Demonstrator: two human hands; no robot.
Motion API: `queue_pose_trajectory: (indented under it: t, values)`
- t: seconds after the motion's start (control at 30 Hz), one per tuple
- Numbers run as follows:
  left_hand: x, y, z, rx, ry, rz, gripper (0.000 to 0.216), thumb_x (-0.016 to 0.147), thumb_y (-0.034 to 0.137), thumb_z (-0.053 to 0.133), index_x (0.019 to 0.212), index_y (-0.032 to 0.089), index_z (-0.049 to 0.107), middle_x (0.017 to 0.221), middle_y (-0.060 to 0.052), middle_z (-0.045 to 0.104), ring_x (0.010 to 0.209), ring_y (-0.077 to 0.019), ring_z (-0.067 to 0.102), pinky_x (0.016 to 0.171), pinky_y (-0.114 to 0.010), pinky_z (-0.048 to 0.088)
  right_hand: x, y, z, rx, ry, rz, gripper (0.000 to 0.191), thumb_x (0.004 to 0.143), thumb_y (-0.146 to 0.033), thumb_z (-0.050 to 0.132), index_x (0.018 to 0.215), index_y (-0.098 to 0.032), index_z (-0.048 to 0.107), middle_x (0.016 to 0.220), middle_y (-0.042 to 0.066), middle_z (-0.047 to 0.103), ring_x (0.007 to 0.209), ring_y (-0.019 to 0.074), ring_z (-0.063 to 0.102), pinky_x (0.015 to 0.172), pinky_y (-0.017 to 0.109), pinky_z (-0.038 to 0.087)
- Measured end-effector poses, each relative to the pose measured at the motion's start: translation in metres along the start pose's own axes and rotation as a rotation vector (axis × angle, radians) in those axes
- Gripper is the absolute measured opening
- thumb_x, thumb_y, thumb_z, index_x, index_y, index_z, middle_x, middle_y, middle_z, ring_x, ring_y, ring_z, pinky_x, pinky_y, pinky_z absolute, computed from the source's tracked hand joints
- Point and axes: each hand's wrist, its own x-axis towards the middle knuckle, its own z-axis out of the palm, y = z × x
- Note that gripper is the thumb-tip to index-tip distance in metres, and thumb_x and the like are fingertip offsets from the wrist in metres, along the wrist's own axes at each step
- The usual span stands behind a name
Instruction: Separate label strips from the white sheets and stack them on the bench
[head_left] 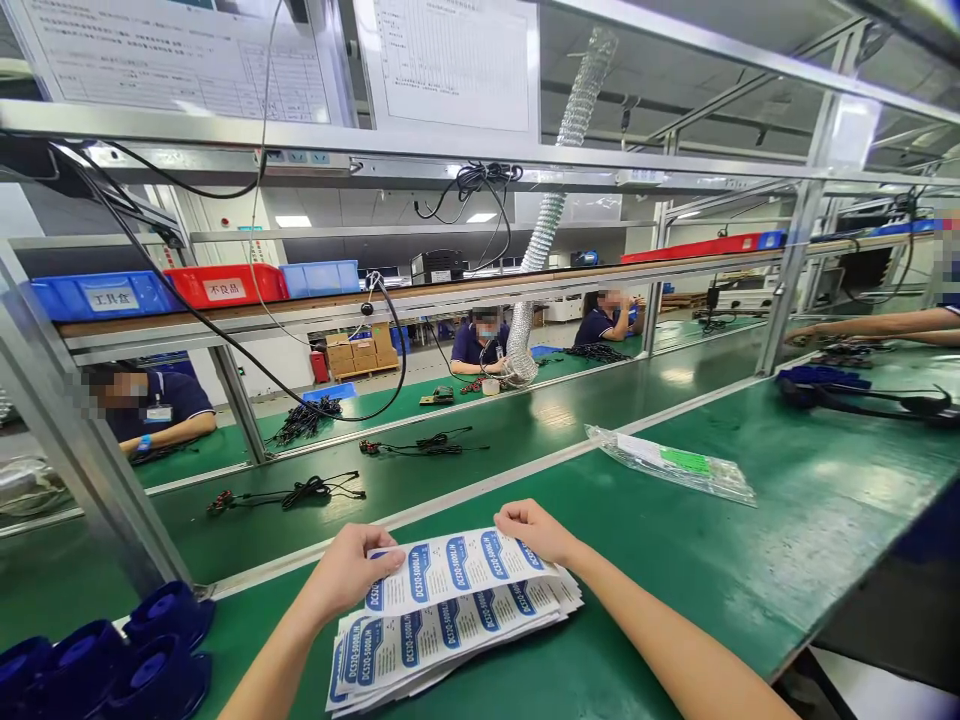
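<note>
A stack of blue-and-white label sheets (420, 640) lies on the green bench in front of me. The top label sheet (469, 568) is lifted a little along its far edge. My left hand (364, 568) pinches that sheet at its far left corner, thumb on top. At the far right part of the same edge, my right hand (534, 530) grips it with curled fingers. Several dark blue plastic parts (154, 665) stand at the bench's left front corner.
A clear plastic bag with a green label (679, 465) lies to the right. Bundled black cables (307, 490) rest on the lane beyond the metal rail. A headband-like black item (862, 395) sits farther right. Co-workers sit across the line; another person's arm (885, 325) reaches in at right.
</note>
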Motion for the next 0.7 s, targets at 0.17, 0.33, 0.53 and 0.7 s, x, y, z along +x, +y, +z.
queue_pose_trajectory:
  t: [0.17, 0.33, 0.53, 0.7]
  values:
    - [0.000, -0.001, 0.001, 0.009, 0.003, -0.006, 0.052, 0.077, 0.067, 0.070, 0.076, 0.015, 0.065, 0.069, -0.003, 0.066, 0.063, -0.0156, 0.055, 0.058, -0.025, 0.035, -0.001, 0.001, 0.001, 0.015, -0.034, 0.052, 0.061, 0.087, -0.073, 0.065, 0.064, -0.020, 0.047, 0.056, -0.007, 0.041, 0.050, 0.0099, 0.040, 0.049, 0.024, 0.024]
    - [0.004, -0.008, -0.013, 0.001, 0.123, 0.006, 0.051, 0.076, 0.067, 0.070, 0.076, 0.016, 0.067, 0.067, -0.003, 0.067, 0.060, -0.0175, 0.057, 0.055, -0.027, 0.036, -0.009, -0.011, -0.003, -0.034, -0.007, -0.034, 0.046, 0.081, -0.062, 0.078, 0.076, -0.017, 0.069, 0.069, 0.001, 0.064, 0.063, 0.0162, 0.059, 0.056, 0.026, 0.042]
    - [0.007, -0.017, -0.036, -0.064, 0.288, 0.192, 0.020, 0.071, 0.037, 0.072, 0.078, 0.021, 0.081, 0.096, -0.009, 0.080, 0.097, -0.0295, 0.071, 0.089, -0.039, 0.054, -0.007, -0.010, -0.003, -0.188, 0.187, -0.465, 0.016, 0.090, -0.038, 0.074, 0.091, -0.025, 0.084, 0.089, 0.008, 0.071, 0.082, 0.0227, 0.066, 0.071, 0.034, 0.051]
    - [0.001, -0.015, -0.049, 0.036, 0.224, 0.208, 0.017, 0.073, 0.031, 0.066, 0.077, 0.019, 0.079, 0.090, -0.008, 0.079, 0.091, -0.0267, 0.072, 0.086, -0.036, 0.054, -0.007, -0.008, -0.009, -0.296, 0.279, -0.535, 0.026, 0.099, -0.040, 0.060, 0.101, -0.027, 0.082, 0.093, 0.009, 0.073, 0.087, 0.0260, 0.067, 0.074, 0.037, 0.054]
